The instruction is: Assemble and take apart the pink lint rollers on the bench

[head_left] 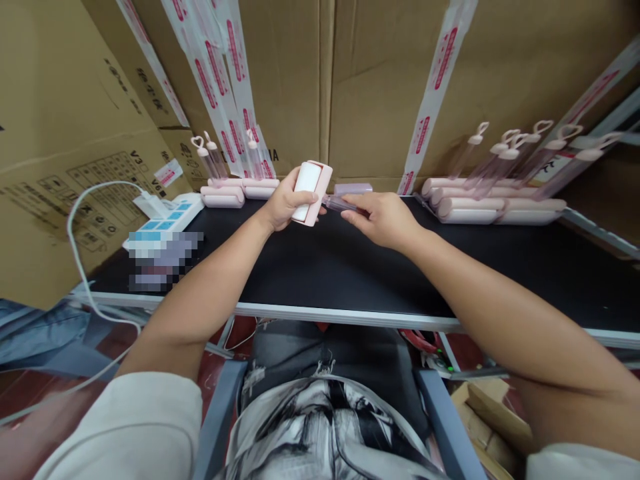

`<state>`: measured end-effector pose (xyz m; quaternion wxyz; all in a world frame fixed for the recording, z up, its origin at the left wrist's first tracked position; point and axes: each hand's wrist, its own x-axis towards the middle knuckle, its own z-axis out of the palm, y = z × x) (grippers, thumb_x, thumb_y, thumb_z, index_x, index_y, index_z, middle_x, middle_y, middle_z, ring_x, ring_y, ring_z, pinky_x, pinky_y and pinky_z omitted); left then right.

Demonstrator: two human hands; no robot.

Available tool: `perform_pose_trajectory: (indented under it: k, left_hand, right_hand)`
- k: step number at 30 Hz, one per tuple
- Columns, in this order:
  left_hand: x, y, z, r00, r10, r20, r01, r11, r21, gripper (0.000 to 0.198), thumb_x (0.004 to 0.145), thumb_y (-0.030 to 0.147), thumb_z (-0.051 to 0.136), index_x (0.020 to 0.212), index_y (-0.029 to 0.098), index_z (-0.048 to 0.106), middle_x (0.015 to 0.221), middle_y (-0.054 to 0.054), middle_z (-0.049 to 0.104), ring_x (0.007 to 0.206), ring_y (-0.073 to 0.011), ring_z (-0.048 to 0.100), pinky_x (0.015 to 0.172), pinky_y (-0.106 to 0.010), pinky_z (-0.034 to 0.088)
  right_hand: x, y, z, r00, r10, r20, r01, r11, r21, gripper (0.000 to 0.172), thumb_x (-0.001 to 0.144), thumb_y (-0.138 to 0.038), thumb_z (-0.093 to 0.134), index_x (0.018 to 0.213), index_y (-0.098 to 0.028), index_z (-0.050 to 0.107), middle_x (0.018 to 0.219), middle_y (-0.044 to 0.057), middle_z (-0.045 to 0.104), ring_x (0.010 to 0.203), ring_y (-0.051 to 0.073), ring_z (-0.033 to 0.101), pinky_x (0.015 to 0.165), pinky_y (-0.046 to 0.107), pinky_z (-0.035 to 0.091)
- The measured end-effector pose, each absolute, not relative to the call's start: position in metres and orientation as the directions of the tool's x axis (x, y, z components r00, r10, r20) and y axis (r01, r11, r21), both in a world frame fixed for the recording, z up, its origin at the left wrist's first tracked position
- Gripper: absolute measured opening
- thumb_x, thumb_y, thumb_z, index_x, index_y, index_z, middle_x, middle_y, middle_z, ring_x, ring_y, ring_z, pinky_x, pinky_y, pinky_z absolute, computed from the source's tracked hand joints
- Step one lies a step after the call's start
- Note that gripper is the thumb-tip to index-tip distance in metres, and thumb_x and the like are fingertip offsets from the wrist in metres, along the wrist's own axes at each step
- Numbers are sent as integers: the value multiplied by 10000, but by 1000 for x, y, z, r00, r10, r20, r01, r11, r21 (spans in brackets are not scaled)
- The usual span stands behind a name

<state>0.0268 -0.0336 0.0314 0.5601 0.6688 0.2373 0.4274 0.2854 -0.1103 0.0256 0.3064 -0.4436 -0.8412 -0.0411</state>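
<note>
Black-and-white patterned clothing (320, 433), nearest the camera in the head view, is filling the lower middle. Item: one roller (320, 193), hanging above the black surface (340, 273), between both hands. Left hand (289, 200): gripping the pink casing (323, 187), thumb lying over the white roll (308, 185). Right hand (387, 217): gripping the translucent purplish handle (343, 204). Handling, by judgement: probably weighing little; casing and handle looking stiff, smooth, perhaps slippery; the slim joint likely being the fragile spot. Best holds: casing sides and mid-handle. Orientation: the handle's axis is running from the casing rightward and slightly toward the person; the casing's long axis is lying crosswise, white roll facing left and up. Similar rollers (223, 195) at left and more rollers (473, 210) at right are standing handle-up.
</note>
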Motion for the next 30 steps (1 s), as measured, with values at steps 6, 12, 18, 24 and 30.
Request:
perform_pose_trajectory:
  k: [6, 12, 18, 24, 30]
  left_hand:
    - [31, -38, 31, 532, 796, 288, -173, -231, 957, 941, 670, 371, 961, 1447, 253, 444, 969, 3, 746, 693, -216, 796, 630, -344, 680]
    - [33, -39, 28, 558, 777, 290, -163, -240, 957, 909, 702, 371, 957, 1444, 253, 446, 982, -4, 753, 701, -213, 797, 628, -332, 676]
    - [30, -36, 30, 559, 786, 265, -143, -223, 964, 913, 714, 353, 934, 1484, 271, 450, 976, -9, 746, 715, -233, 804, 623, -339, 674]
    - [22, -35, 40, 515, 798, 312, -165, -265, 950, 936, 644, 380, 1005, 1437, 253, 525, 1087, -39, 769, 855, -235, 800, 805, -418, 713]
    - [18, -17, 33, 400, 893, 205, -45, -204, 978, 681, 910, 718, 745, 1380, 250, 589, 1220, -110, 782, 1038, -288, 809, 810, -417, 692]
  right_hand:
    - [282, -112, 22, -428, 710, 559, 781, 602, -167, 446, 1095, -472, 568, 1374, -218, 808, 1116, 132, 838, 989, 330, 745, 876, 399, 509]
    - [278, -114, 19, -404, 711, 575, 828, 552, -100, 438, 1095, -436, 576, 1386, -198, 801, 1099, 140, 839, 946, 319, 758, 824, 377, 505]
    - [283, -109, 24, -427, 700, 573, 772, 612, -171, 378, 1055, -413, 650, 1323, -222, 837, 1018, 102, 853, 884, 301, 757, 790, 368, 502]
    - [285, -108, 27, -405, 683, 608, 707, 656, -266, 410, 1038, -411, 672, 1348, -205, 844, 1068, 109, 868, 908, 311, 777, 827, 397, 537]
    - [314, -85, 29, -100, 626, 773, 685, 607, -403, 445, 1036, -553, 672, 1236, -201, 855, 960, 91, 830, 805, 278, 731, 782, 414, 569]
